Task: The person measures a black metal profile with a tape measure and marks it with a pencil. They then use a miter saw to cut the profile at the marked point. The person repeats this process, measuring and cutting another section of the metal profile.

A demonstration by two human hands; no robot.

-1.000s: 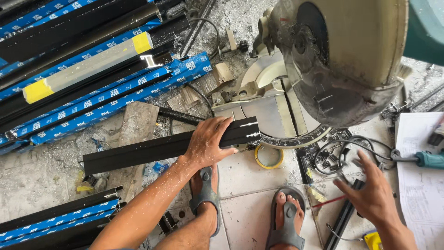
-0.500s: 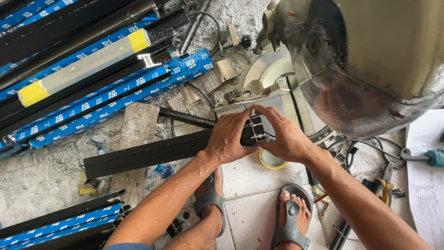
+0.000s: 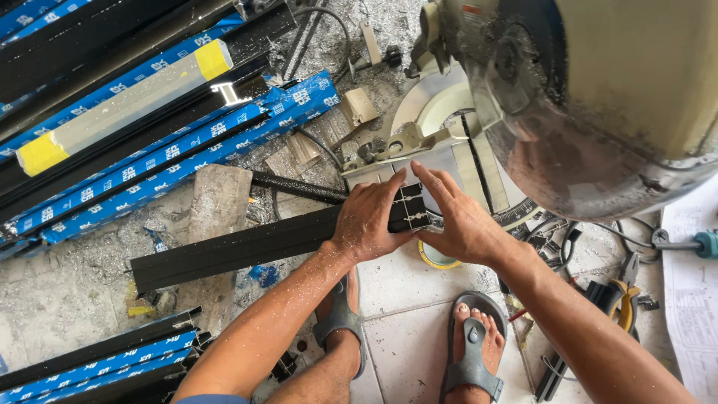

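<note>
Nearest, at 6 o'clock, the person's feet in grey rubber sandals (image 3: 471, 363) stand on pale floor tiles (image 3: 407, 288). Both forearms, flecked with metal chips, run up from there to the middle of the view.

The left hand (image 3: 370, 221) is closed over the top of a long black aluminium profile (image 3: 239, 247), just short of its cut end (image 3: 411, 208). The right hand (image 3: 460, 221) meets that end from 3 o'clock with its fingers stretched out against it. Whether its thumb closes underneath cannot be told. The profile runs away toward 8 o'clock across a rough wooden block (image 3: 217, 198), and a yellow tape roll (image 3: 434, 258) lies just below the hands.

Judging by this, the step in hand is setting the profile's end at the grey mitre-saw table (image 3: 441, 112), at 12 o'clock from the hands. The next move calls for the end seated square and held firm, fingers clear of the dusty round blade guard (image 3: 598, 127) at 2 o'clock.

Farthest off, at 10 o'clock, lie blue-wrapped profiles (image 3: 187, 142).
</note>
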